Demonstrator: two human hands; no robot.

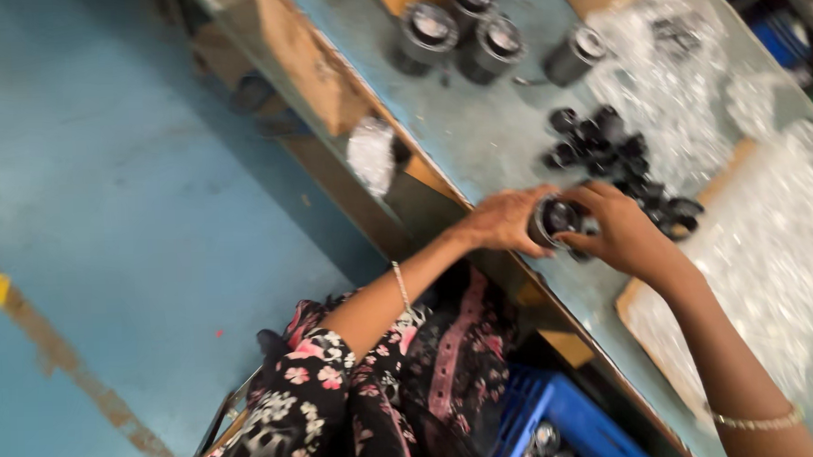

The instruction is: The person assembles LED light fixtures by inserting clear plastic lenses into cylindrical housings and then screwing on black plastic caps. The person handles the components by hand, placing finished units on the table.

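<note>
Fingers (575,198) of left hand (507,220) and right hand (623,232) clasped around 1 dark cylindrical part (555,220), held just above surface (484,136) edge; heap of small black parts (606,149) near, 4 larger cylinders (490,36) well apart.

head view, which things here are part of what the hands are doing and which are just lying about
In hand:
- round black part, held between left hand and right hand
- pile of small black parts beside them

Lying about:
- dark cylinders
- clear plastic bags
- blue crate
</note>
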